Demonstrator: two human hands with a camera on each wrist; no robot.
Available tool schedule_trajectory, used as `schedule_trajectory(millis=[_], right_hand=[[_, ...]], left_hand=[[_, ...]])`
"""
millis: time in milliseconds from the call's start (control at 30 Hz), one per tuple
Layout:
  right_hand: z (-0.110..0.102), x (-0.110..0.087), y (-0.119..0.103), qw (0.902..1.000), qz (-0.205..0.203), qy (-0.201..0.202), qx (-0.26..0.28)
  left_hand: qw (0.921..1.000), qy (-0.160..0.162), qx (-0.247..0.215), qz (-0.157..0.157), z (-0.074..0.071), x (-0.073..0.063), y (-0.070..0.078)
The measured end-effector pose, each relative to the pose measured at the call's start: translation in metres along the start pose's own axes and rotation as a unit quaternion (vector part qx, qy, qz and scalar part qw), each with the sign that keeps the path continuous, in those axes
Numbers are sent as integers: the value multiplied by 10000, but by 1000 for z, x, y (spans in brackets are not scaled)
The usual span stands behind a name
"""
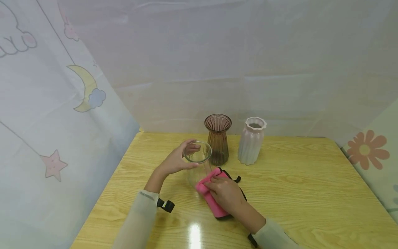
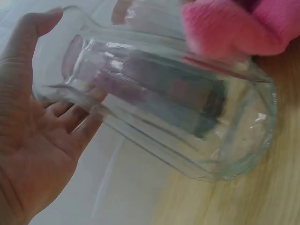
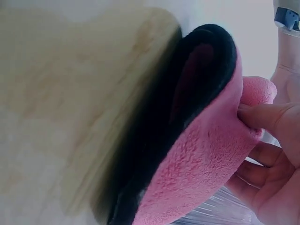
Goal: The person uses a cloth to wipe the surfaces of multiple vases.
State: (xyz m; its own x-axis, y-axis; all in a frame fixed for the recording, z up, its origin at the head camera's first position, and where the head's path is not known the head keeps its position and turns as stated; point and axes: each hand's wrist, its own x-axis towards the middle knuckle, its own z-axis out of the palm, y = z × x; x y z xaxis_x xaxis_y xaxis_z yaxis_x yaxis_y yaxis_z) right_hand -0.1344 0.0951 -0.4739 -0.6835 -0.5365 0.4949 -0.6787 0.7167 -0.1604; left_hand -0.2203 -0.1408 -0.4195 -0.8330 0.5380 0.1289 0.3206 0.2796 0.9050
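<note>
A clear glass vase (image 1: 193, 177) with a flared rim stands near the middle of the wooden table, its ribbed sides plain in the left wrist view. My left hand (image 1: 174, 161) grips it around the neck, thumb on one side of the rim and fingers on the other. Bunched in my right hand (image 1: 228, 194) is a pink fleecy cloth (image 1: 215, 204) with a dark edge. The cloth is held against the vase's right side, and in the right wrist view the thumb (image 3: 265, 115) pinches a fold of it.
Just behind the clear vase stands a purple-brown ribbed glass vase (image 1: 219, 141). To its right is a white fluted vase (image 1: 252, 143) with a wavy rim. A light wood table (image 1: 311, 186) extends right, and pale printed curtains (image 1: 192, 69) hang at its back and sides.
</note>
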Motion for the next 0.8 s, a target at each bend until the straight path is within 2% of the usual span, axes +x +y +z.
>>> schedule_trajectory(millis=[100, 167, 200, 333, 400, 433, 500, 633, 800], right_hand=[[-4, -1, 1, 9999, -52, 121, 99], [-9, -1, 3, 9990, -127, 398, 162], [-11, -1, 4, 9978, -195, 598, 206], [-24, 4, 10, 9886, -621, 1342, 290], [-29, 8, 13, 9846, -765, 1539, 317], [-31, 9, 14, 9835, -802, 1591, 326], [-32, 12, 16, 9826, -804, 1636, 356], [-28, 17, 19, 9799, -925, 1735, 346], [-18, 22, 21, 9749, -1121, 1891, 365]], left_hand=[[9993, -234, -273, 128, -4, 1, -1], [9988, -223, -360, 231, -3, -1, -2], [9991, -136, -324, 224, -2, -3, 2], [9973, 691, 191, 141, 12, -12, 7], [9930, 1107, 401, -34, 20, -16, 13], [9906, 1291, 448, -96, 24, -16, 11], [9863, 1561, 444, -289, 32, -17, 16], [9787, 1922, 324, -642, 43, -17, 22], [9737, 2129, 302, -751, 48, -15, 22]])
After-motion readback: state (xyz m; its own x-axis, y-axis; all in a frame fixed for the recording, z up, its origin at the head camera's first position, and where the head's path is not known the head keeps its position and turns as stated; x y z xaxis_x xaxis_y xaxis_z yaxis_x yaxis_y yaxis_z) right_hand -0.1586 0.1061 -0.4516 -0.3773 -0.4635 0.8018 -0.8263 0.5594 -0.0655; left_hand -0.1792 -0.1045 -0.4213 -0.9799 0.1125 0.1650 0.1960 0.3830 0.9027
